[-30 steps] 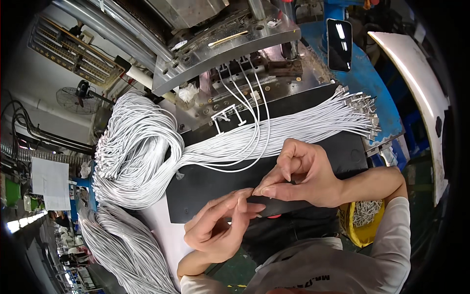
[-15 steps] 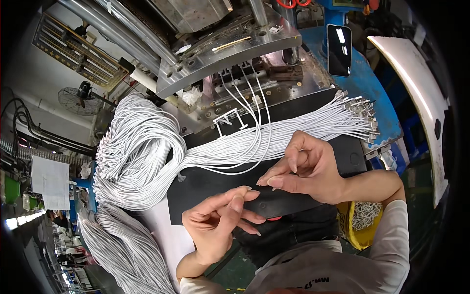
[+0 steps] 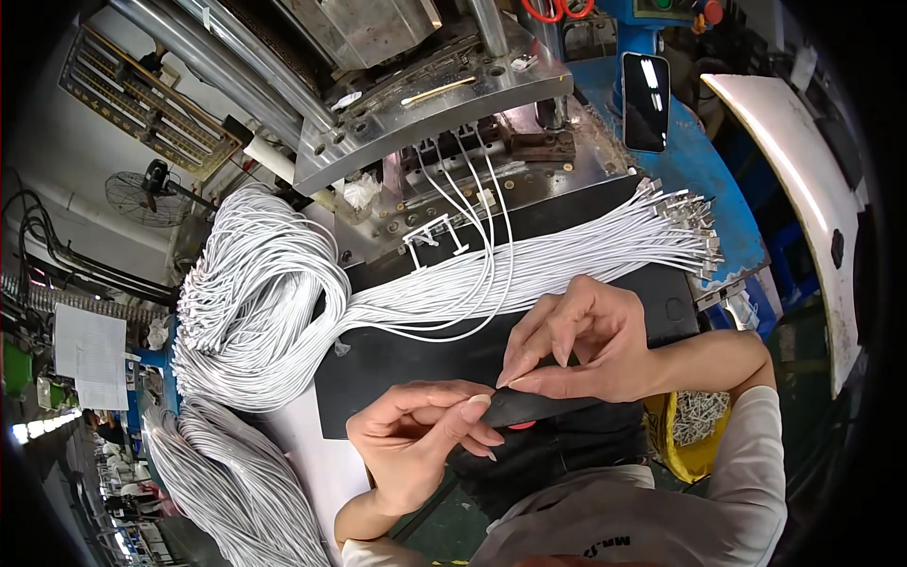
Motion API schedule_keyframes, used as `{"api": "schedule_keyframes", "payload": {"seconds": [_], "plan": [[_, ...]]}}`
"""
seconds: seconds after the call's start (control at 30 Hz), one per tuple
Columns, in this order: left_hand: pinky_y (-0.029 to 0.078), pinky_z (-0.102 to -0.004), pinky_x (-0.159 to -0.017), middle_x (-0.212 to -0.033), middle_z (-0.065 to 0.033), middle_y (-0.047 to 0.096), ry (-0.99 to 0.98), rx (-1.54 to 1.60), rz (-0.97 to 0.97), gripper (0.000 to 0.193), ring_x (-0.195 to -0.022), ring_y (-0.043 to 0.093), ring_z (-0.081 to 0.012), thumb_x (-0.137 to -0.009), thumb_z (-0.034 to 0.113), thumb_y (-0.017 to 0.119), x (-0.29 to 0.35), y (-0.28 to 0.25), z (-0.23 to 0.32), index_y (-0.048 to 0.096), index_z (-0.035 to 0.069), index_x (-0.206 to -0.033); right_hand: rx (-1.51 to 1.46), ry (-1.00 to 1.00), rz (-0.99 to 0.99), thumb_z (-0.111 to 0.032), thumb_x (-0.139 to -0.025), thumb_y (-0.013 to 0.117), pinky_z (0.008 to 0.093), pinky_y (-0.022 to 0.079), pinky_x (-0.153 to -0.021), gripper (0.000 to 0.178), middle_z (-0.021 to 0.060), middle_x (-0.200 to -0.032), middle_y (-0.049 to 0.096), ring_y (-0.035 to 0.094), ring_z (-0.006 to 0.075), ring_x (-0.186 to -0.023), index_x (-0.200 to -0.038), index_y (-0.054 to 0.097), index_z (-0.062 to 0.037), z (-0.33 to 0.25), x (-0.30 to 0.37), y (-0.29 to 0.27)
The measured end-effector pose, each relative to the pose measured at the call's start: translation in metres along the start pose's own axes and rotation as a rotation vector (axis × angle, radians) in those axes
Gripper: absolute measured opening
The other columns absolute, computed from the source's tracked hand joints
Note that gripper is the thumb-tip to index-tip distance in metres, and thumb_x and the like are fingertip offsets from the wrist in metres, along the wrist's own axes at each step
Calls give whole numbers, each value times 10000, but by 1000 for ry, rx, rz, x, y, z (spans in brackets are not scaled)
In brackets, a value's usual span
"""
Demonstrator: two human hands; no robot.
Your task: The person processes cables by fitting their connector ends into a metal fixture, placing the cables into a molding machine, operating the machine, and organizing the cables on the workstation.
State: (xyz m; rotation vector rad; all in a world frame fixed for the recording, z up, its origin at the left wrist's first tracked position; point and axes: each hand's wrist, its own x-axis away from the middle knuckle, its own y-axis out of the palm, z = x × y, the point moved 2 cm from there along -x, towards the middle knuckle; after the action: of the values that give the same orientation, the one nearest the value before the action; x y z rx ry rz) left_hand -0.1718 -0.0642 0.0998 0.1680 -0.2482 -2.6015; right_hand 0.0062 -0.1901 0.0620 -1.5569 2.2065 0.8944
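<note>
My left hand and my right hand meet above the front of a black mat. Thumb and forefinger are pinched together on each, the tips almost touching; anything between them is too small to make out. Just beyond, a thick bundle of white cables lies across the mat, its metal connector ends fanned out at the right. Several single cables run from the bundle up into the metal mould of a press. A white H-shaped plastic piece rests between mould and bundle.
The press's steel plate overhangs the mould, with a cotton swab on top. A phone stands at the right on a blue surface. Coiled cables fill the left, with another bundle below. A yellow bag of small parts hangs lower right.
My right hand has lowered slightly and its fingertips have come closer to those of my left, which has straightened less and closed its pinch. The cables have not moved.
</note>
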Motion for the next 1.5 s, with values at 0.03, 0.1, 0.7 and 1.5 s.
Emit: {"api": "schedule_keyframes", "payload": {"seconds": [0.03, 0.1, 0.7, 1.5], "plan": [[663, -322, -602, -1047, -257, 743, 27, 37, -2, 144, -755, 773, -264, -965, -77, 661, 0, 0, -1, 668, -132, -1098, 1, 1, 0, 187, -826, 746, 361, 617, -838, 400, 222, -942, 757, 707, 278, -1073, -953, 456, -57, 0, 0, 0], [662, -323, -598, -1045, -259, 742, 7, 19, 0, 138, -755, 773, -266, -974, -67, 655, 1, 2, 1, 667, -132, -1095, 7, -6, -5, 188, -824, 747, 356, 618, -831, 394, 234, -956, 756, 707, 278, -1068, -950, 465, -56, 0, 0, 1], [591, -257, -555, -944, -167, 757, 250, -818, 123, 135, -665, 737, -198, -940, 30, 750, -20, -5, -11, 705, -89, -983, 560, 319, -118, 13, -881, 793, 286, 600, -732, 243, 101, -897, 744, 750, 162, -861, -945, 563, -30, -1, -12, -11], [618, -310, -735, -932, -170, 744, 136, -379, 35, 194, -816, 748, -196, -1065, 47, 556, -11, 4, -4, 660, -117, -1068, -169, 329, -138, 37, -1021, 584, 314, 620, -735, 184, 218, -1040, 749, 763, 246, -903, -1195, 525, 45, 1, -7, -11]]}}
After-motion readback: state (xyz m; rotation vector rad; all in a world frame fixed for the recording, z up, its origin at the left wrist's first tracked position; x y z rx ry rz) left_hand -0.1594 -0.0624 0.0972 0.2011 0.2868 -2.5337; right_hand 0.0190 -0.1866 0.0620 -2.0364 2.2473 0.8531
